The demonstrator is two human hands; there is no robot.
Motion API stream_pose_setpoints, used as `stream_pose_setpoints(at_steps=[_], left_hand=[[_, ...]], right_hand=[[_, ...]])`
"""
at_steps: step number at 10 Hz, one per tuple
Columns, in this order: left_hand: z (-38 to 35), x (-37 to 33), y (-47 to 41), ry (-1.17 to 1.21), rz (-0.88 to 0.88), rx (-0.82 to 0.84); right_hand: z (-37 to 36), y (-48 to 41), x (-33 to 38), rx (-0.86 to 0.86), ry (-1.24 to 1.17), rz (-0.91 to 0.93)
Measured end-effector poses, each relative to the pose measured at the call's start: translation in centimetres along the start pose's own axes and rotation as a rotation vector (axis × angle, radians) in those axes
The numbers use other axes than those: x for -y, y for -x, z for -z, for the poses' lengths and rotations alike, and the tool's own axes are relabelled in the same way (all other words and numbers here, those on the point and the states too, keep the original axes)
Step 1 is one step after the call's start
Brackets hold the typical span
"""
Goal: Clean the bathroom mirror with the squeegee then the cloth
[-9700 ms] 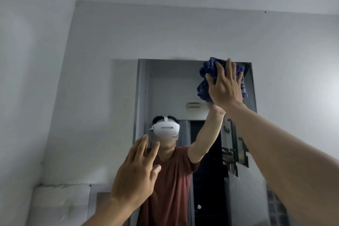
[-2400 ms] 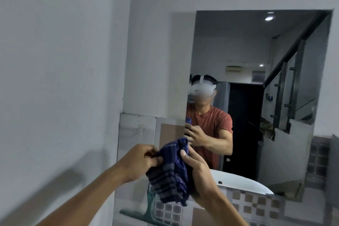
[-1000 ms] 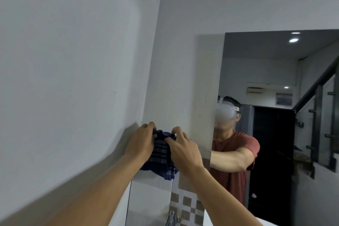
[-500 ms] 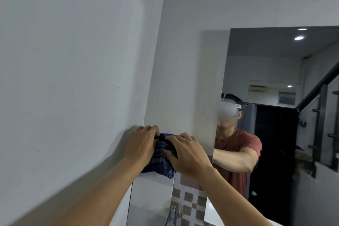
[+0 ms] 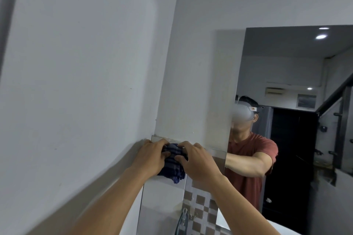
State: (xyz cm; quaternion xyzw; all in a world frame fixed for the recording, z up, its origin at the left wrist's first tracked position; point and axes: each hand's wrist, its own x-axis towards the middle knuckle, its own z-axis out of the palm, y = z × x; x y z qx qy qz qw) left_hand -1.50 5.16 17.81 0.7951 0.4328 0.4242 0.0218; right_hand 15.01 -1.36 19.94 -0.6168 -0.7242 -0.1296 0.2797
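A dark blue checked cloth (image 5: pixel 174 168) is bunched against the tiled wall in the corner, left of the mirror (image 5: pixel 286 120). My left hand (image 5: pixel 150 156) grips its left side and my right hand (image 5: pixel 198 164) grips its right side, both pressing it to the top edge of the tiles. The cloth hangs a little below my fingers. The mirror shows a person in a red shirt and a white headset. The squeegee is only partly visible as a greenish handle (image 5: pixel 183 217) low down by the tiles.
A white wall (image 5: pixel 76 82) runs close along my left and meets the back wall at the corner. Brown and white checked tiles (image 5: pixel 202 213) lie below the cloth. A white basin rim (image 5: pixel 286 229) shows at the bottom right.
Both hands carried the cloth from in front of the mirror up and left into the corner, then lowered and pressed it onto the tile edge. The view has turned left.
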Motion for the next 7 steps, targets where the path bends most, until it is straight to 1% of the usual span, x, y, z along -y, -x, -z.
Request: stream_pose_setpoints(at_steps=[1,2,4,6,7], left_hand=[[-0.1,0.0,0.4,0.011,-0.005,-0.035],[-0.6,0.2,1.3,0.043,-0.053,-0.099],[-0.6,0.2,2.0,0.063,-0.098,-0.145],[0.1,-0.6,2.6,-0.012,-0.076,-0.225],[0.9,-1.4,3.1,0.005,-0.052,-0.325]], right_hand=[[-0.7,0.0,-0.2,-0.007,-0.048,-0.002],[-1.2,0.8,-0.2,-0.023,-0.088,0.005],[-1.0,1.9,0.0,-0.064,-0.157,0.017],[-0.6,2.8,1.0,-0.123,-0.138,0.023],[0.3,3.1,1.1,-0.163,-0.15,0.021]])
